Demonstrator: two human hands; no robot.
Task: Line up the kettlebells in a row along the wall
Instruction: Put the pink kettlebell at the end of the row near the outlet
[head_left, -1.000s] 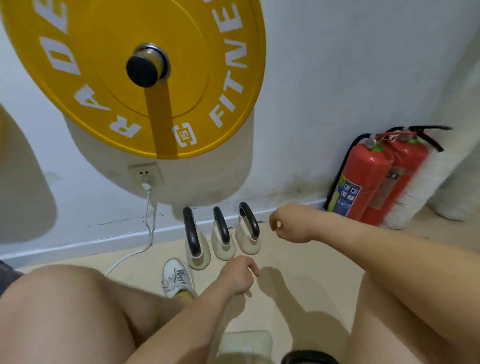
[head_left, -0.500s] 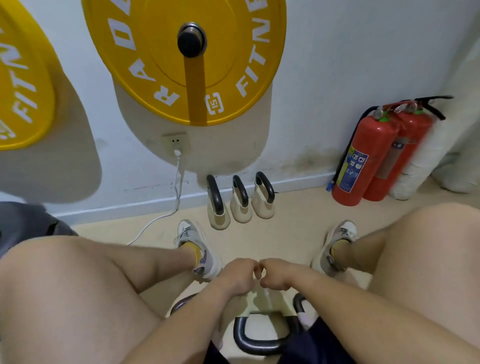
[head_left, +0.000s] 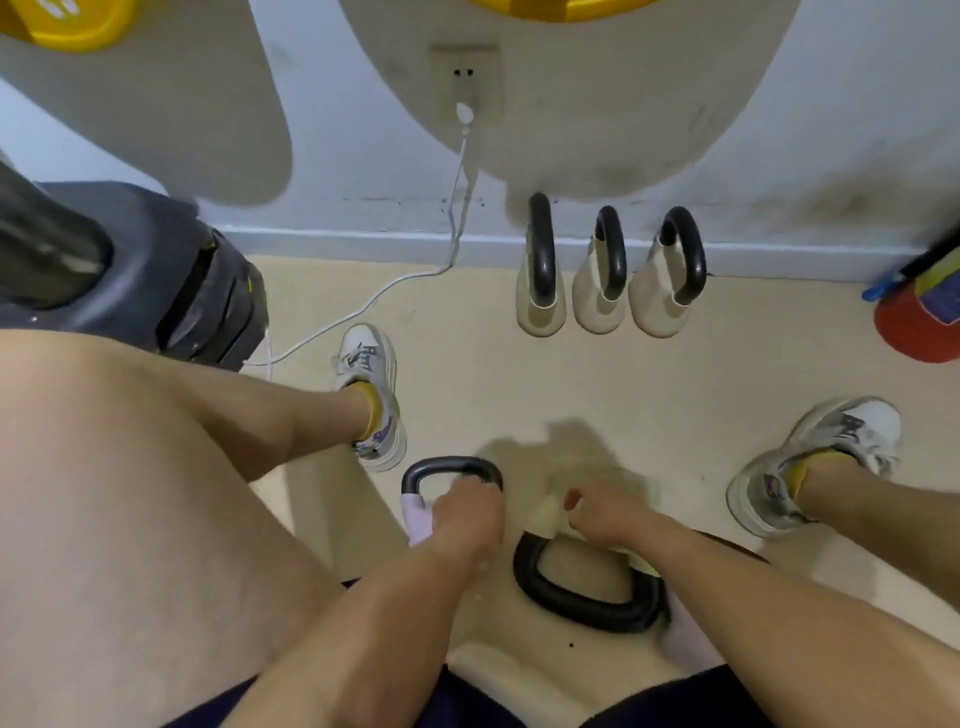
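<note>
Three cream kettlebells with black handles stand side by side against the wall: left (head_left: 540, 306), middle (head_left: 597, 304), right (head_left: 660, 301). Between my feet lies a pale pink kettlebell (head_left: 418, 519). My left hand (head_left: 467, 514) is wrapped around the right end of its black handle. Beside it, another kettlebell (head_left: 582, 597) shows a thick black handle loop pointing toward me. My right hand (head_left: 602, 517) sits with curled fingers over its cream body, which is mostly hidden. Whether that hand grips anything is unclear.
A white cable (head_left: 363, 306) runs from the wall socket (head_left: 467, 83) across the floor to my left shoe (head_left: 371, 395). Dark gym equipment (head_left: 130, 270) stands at left, a red fire extinguisher (head_left: 919, 322) at right. My right shoe (head_left: 815, 462) is right of the hands.
The view has tilted down and the floor kettlebells are now in full sight. My hands have parted: the left took the pink kettlebell's handle, the right went onto the other one.
</note>
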